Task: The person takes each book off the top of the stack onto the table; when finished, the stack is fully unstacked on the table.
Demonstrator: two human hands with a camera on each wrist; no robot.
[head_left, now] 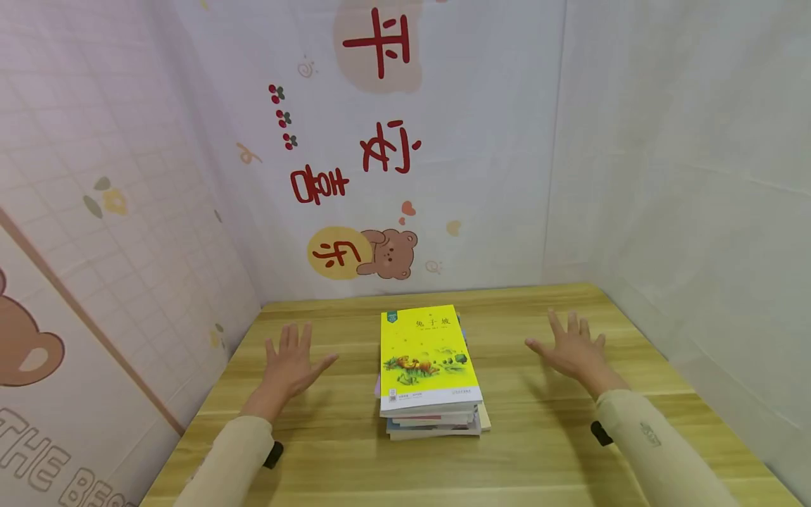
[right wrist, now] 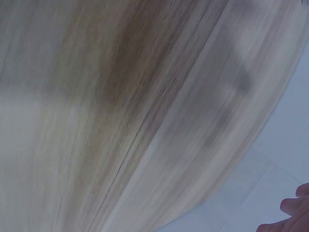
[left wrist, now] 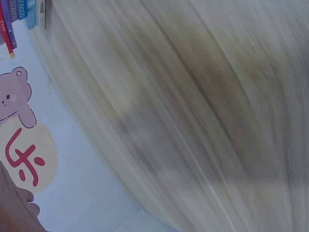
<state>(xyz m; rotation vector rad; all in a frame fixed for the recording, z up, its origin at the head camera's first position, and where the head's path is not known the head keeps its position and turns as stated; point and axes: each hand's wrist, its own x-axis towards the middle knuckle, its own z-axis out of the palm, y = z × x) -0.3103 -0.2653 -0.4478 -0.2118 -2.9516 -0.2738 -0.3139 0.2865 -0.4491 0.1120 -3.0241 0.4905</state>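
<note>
A stack of several books stands mid-table in the head view, topped by a yellow book with a drawing of animals in grass on its cover. To the left of the stack, my left hand is held with fingers spread and thumb pointing toward the books. My right hand is spread likewise on the other side, apart from the stack. Both hands hold nothing. Only some fingertips of the left hand and of the right hand show in the wrist views.
The wooden table meets a white printed cloth at the back, with further cloth walls on the left and right. A dark band sits at the left wrist, another at the right.
</note>
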